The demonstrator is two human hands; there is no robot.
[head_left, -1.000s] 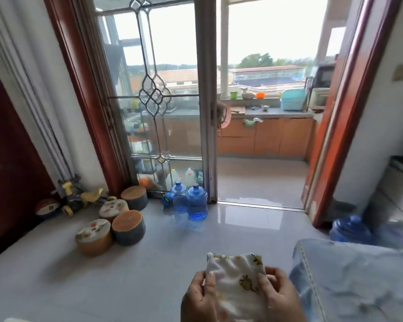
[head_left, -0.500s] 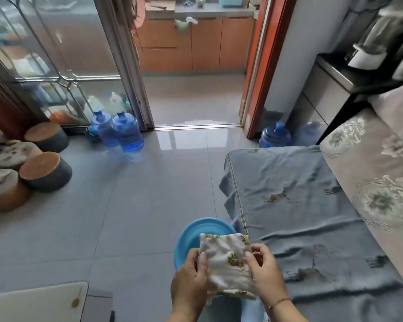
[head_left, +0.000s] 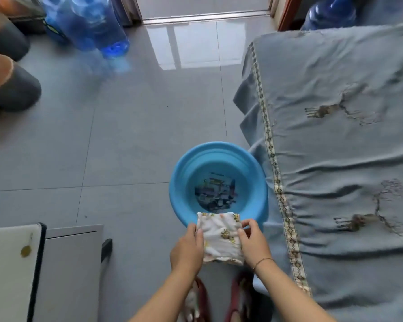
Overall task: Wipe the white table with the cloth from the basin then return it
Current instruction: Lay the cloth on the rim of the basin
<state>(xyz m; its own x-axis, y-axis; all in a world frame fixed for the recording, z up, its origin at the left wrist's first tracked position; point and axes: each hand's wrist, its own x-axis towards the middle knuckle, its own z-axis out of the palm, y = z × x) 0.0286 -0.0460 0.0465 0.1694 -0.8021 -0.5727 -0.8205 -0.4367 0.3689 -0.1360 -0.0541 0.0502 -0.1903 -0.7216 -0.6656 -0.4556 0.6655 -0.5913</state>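
You hold the folded cloth (head_left: 220,239) between your left hand (head_left: 187,248) and right hand (head_left: 254,244), fingers pinching its side edges, just above the near rim of the blue basin (head_left: 184,173) on the floor

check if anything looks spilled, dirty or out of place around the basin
One thing: a yellowish-brown spot, like a stain, sits on the white table at lower left. No spill shows on the floor around the blue basin, which stands upright. The left hand and right hand hold the folded cloth over its near rim.
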